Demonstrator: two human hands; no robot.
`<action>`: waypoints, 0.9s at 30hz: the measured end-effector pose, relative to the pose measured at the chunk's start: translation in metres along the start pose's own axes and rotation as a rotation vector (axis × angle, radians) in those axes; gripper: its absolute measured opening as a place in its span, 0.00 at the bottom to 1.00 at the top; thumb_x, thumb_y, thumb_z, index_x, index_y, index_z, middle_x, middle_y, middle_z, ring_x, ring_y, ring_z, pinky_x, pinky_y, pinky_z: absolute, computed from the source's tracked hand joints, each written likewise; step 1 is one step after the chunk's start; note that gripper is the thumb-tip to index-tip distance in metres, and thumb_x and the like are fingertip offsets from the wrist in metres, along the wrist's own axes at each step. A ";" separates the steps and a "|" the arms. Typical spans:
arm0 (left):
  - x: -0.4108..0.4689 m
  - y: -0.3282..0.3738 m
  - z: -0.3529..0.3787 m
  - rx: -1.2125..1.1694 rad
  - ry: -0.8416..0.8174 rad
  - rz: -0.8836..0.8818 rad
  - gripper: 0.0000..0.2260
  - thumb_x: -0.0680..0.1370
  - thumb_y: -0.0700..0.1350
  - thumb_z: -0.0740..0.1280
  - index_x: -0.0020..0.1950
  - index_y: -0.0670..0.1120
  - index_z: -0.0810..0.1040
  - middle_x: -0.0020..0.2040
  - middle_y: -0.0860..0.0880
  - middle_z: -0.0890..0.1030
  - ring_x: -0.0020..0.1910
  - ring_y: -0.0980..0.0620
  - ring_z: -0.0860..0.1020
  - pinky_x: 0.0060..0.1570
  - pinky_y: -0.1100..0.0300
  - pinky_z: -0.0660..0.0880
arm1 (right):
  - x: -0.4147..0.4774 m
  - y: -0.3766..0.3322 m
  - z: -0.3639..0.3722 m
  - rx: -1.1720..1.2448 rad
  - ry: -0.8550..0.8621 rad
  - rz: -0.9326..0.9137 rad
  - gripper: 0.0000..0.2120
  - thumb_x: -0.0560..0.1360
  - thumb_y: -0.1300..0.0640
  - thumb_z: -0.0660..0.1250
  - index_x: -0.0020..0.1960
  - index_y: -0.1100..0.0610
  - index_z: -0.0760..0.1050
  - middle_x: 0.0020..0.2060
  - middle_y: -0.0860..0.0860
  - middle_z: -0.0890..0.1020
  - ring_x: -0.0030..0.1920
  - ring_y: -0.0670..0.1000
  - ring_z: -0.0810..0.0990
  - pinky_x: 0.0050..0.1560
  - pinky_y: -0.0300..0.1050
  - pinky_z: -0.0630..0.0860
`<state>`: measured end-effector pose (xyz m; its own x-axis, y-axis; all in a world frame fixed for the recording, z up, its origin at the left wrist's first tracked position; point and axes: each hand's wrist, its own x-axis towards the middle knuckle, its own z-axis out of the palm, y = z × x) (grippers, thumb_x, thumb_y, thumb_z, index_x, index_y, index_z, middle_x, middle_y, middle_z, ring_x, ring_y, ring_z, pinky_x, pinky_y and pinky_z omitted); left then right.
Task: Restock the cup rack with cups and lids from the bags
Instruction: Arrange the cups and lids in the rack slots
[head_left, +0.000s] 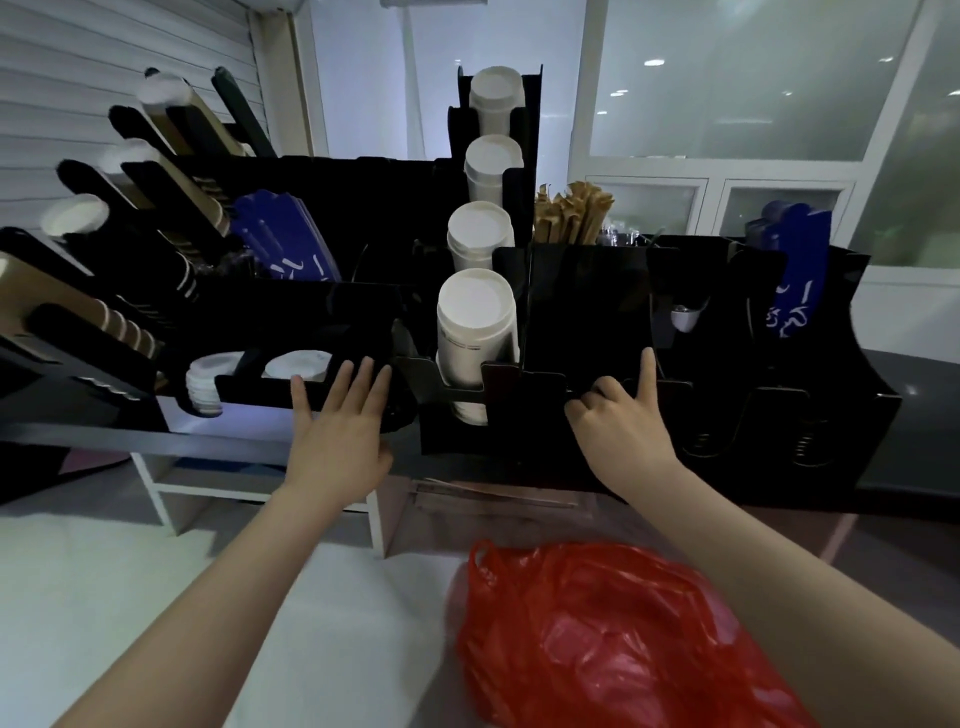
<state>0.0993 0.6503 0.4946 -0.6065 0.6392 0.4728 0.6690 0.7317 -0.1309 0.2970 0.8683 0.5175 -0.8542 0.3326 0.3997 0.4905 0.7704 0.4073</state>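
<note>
Touching the cup rack — left hand flat, right hand curled, forefinger out.

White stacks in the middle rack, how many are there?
4, one above another in the middle rack: the bottom stack, the second, the third and the top one. Others may be hidden.

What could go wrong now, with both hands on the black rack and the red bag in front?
1. The left hand and right hand both touch the rack; a push may shift it and tip the tall white cup stack between them.
2. The lids beside the left hand's fingers sit in a low slot and might be knocked.
3. The red bag lies under the forearms; an arm could snag it.
</note>
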 end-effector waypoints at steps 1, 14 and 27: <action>-0.008 0.003 -0.001 -0.022 0.021 0.008 0.39 0.72 0.49 0.65 0.78 0.47 0.49 0.78 0.46 0.51 0.77 0.47 0.47 0.69 0.35 0.38 | -0.002 -0.001 0.001 -0.001 -0.002 0.004 0.10 0.74 0.61 0.62 0.53 0.57 0.78 0.41 0.50 0.81 0.57 0.55 0.72 0.64 0.70 0.24; -0.073 0.051 -0.017 -0.169 0.040 0.221 0.32 0.76 0.45 0.60 0.78 0.46 0.52 0.78 0.48 0.55 0.77 0.51 0.50 0.72 0.53 0.38 | -0.032 0.005 -0.001 -0.039 0.005 -0.066 0.30 0.78 0.53 0.58 0.77 0.58 0.54 0.75 0.54 0.62 0.77 0.56 0.41 0.57 0.71 0.20; -0.049 0.135 -0.056 -0.300 0.195 0.438 0.31 0.69 0.39 0.69 0.72 0.40 0.67 0.71 0.42 0.70 0.71 0.44 0.67 0.70 0.47 0.60 | -0.061 0.065 0.004 0.264 0.457 0.031 0.20 0.65 0.67 0.74 0.57 0.59 0.80 0.51 0.54 0.83 0.56 0.58 0.80 0.66 0.66 0.63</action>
<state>0.2430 0.7048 0.5025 -0.1736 0.7913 0.5862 0.9504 0.2905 -0.1107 0.3806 0.9000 0.5161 -0.6489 0.1318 0.7494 0.4037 0.8944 0.1922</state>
